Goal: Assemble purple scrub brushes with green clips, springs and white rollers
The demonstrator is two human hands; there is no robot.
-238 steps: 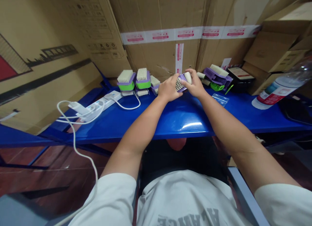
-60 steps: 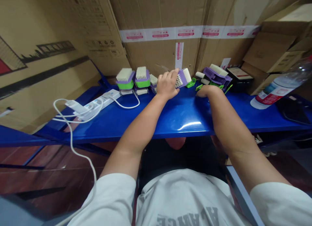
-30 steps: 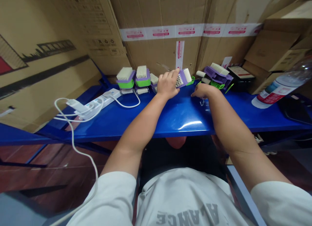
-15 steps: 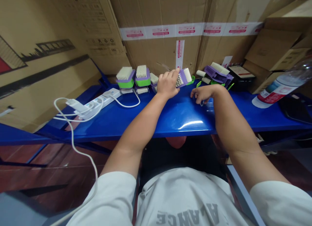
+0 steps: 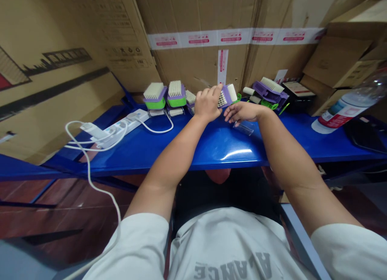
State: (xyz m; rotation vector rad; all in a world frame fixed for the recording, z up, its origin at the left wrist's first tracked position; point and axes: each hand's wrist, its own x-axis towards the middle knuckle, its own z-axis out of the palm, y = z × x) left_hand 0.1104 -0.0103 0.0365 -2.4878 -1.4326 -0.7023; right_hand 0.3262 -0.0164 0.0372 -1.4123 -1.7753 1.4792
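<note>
My left hand [image 5: 208, 102] is closed over a purple-and-green brush [image 5: 226, 97] with a white end, at the back of the blue table [image 5: 208, 151]. Right beside it, my right hand [image 5: 244, 111] has curled fingers near the brush's right end. A clear plastic piece [image 5: 245, 128] hangs below that palm, held in the fingers; its exact shape is hard to make out. To the left stand two similar brushes [image 5: 154, 91] [image 5: 176, 90], bristles up, with white rollers beneath. Another purple brush [image 5: 271, 88] lies tilted to the right, with green parts around it.
A white power strip [image 5: 121, 129] with cables lies on the left. On the right are a water bottle [image 5: 340, 110], a black box [image 5: 298, 92] and a dark flat object [image 5: 367, 133]. Large cardboard cartons [image 5: 193, 14] wall off the back; an open carton [image 5: 338, 62] sits at right.
My right hand has moved left, closer to the held brush, and the clear piece now shows more fully below it. My left hand and its brush have stayed in place.
</note>
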